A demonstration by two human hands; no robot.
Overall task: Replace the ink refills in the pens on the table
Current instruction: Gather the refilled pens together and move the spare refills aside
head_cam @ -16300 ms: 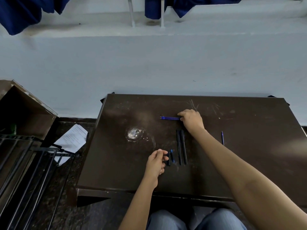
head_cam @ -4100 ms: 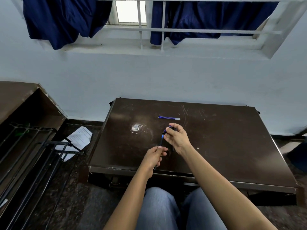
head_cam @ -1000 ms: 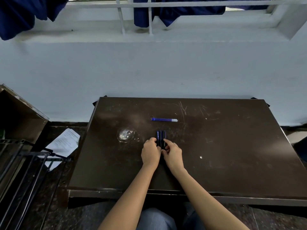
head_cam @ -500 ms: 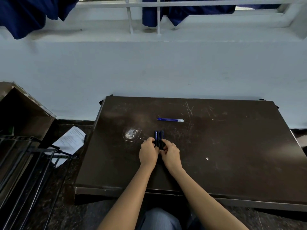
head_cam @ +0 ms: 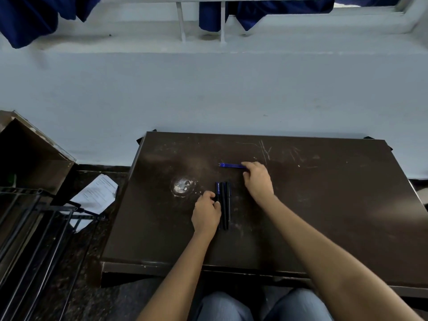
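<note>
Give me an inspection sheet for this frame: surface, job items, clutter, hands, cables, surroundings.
Surface: dark brown table, scratched at the far side, with a whitish round stain.
Job's things: three dark pens lying side by side, pointing away from the person; blue ink refills lying crosswise beyond them.
Clutter: nothing seen on the table.
Hands: left hand rests against the leftmost pen; whether it grips it cannot be told. Right hand has its fingertips on the refills' right end; grip unclear.
Cables: nothing seen.
Surroundings: pale wall, barred window with blue curtains, printed paper on the floor, black metal rack, brown cardboard box at left.
</note>
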